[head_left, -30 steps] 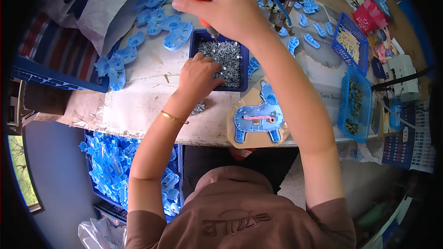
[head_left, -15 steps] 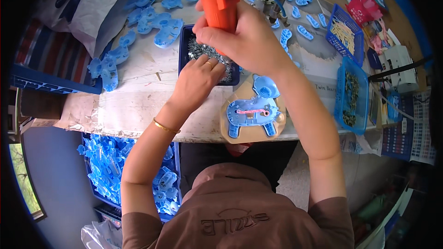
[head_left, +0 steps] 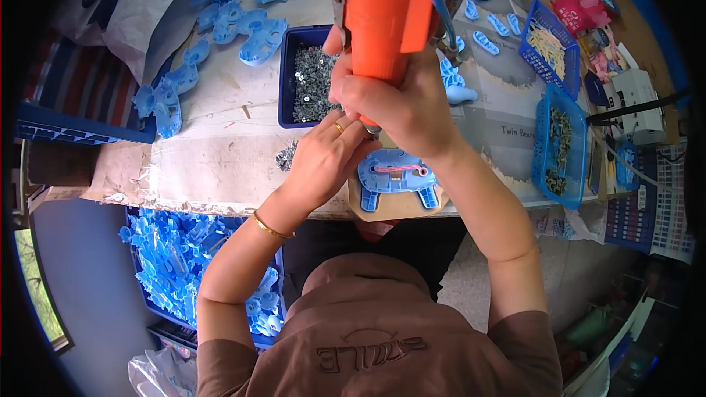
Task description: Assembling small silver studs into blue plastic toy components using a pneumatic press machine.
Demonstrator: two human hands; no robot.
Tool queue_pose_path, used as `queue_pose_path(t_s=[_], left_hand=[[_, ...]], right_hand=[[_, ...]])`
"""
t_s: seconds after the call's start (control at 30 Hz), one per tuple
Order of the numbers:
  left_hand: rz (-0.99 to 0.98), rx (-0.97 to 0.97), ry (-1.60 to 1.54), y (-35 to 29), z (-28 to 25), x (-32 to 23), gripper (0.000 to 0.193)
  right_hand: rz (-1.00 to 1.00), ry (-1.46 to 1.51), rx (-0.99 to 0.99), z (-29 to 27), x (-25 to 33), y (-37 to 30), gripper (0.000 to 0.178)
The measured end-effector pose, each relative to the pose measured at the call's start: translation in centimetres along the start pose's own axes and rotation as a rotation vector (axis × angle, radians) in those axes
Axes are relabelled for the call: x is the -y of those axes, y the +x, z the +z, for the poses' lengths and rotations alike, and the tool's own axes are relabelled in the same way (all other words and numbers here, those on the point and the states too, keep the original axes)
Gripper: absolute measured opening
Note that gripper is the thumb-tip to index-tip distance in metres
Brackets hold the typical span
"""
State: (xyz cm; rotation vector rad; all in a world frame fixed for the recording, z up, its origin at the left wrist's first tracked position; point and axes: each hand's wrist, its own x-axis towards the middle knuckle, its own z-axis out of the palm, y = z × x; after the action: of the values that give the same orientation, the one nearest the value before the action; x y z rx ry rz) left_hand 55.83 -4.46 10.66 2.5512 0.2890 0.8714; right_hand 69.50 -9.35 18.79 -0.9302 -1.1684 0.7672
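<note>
My right hand (head_left: 401, 99) is wrapped round an orange power screwdriver (head_left: 379, 22), which points down. At the screwdriver's tip (head_left: 373, 130), the thumb and fingers of my left hand (head_left: 331, 153) are closed together. Small grey screws (head_left: 286, 156) show at the outer edge of my left hand. Just below both hands, a blue plastic toy shell (head_left: 397, 176) lies open side up on a tan board (head_left: 401, 213), with a pink strip (head_left: 397, 169) inside. My hands and the tool hide its upper part. Behind my left hand stands a dark blue tray (head_left: 285, 81) of grey screws.
More blue shells (head_left: 261, 40) lie at the back left. Small blue parts (head_left: 485, 43) are spread at the back right, near a blue basket (head_left: 531, 51) of pale strips and a blue bin (head_left: 543, 154) of small parts. Below the table edge sits a crate of blue parts (head_left: 173, 265).
My left hand has come out of the screw tray toward me, with screws. My right hand has brought the screwdriver down and nearer, over the shell's upper part.
</note>
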Motion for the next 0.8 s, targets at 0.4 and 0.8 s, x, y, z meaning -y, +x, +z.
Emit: queue_pose_path(t_s=[0.4, 0.8], left_hand=[[-0.074, 0.047, 0.062, -1.6, -0.4, -0.8, 0.047], [-0.088, 0.176, 0.164, -2.8, 1.1, -1.2, 0.061]], right_hand=[[0.179, -0.037, 0.024, -0.6, -1.0, -3.0, 0.032], [0.216, 0.03, -0.037, -0.8, -3.2, -5.0, 0.033]])
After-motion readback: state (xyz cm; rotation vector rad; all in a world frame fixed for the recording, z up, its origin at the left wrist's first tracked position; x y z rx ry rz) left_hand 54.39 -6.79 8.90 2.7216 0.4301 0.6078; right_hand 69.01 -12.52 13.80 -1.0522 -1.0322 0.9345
